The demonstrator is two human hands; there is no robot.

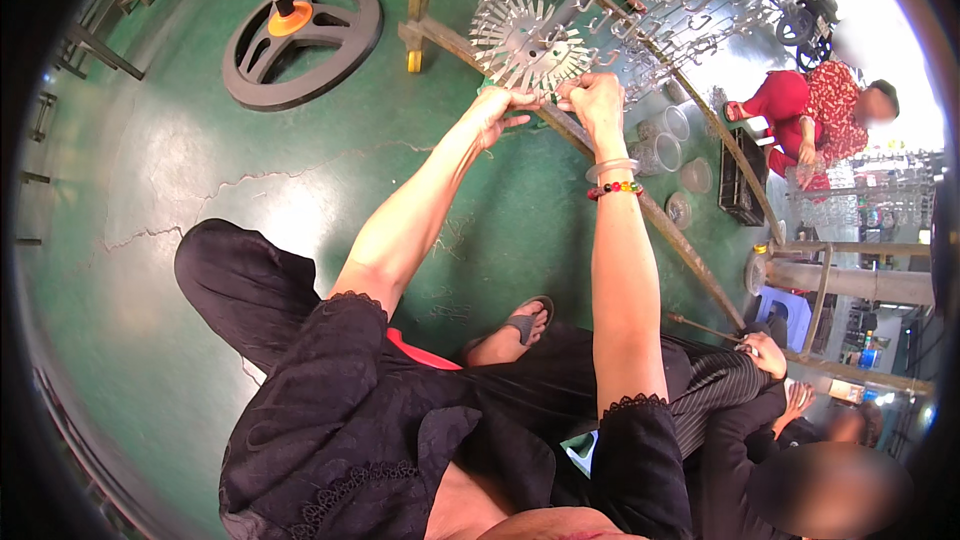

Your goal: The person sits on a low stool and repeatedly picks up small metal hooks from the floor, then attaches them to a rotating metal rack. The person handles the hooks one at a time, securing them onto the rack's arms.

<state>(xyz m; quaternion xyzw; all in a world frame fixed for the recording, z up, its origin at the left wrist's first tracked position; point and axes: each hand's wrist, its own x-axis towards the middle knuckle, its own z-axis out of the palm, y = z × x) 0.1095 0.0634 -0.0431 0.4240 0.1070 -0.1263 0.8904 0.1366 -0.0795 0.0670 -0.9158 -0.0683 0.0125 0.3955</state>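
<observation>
Both arms reach forward to a slotted metal disc (530, 45) with a ring of radial teeth, set on a grey pole. My left hand (493, 113) is at the disc's near edge; its thumb and forefinger come together there while the other fingers stick out below. Close beside it on the right, my right hand (597, 103) is closed, its fingertips pinched at the same edge. Whatever lies between the fingertips is too small to make out. Many S-shaped metal hooks (650, 35) hang in rows around the pole beyond the disc.
A metal frame bar (690, 252) runs diagonally past my right wrist. Clear plastic tubs (660, 152) and a black crate (742, 180) stand beyond it. A large grey wheel-shaped base (303, 43) rests on the green floor at left. People sit at right, one close beside me.
</observation>
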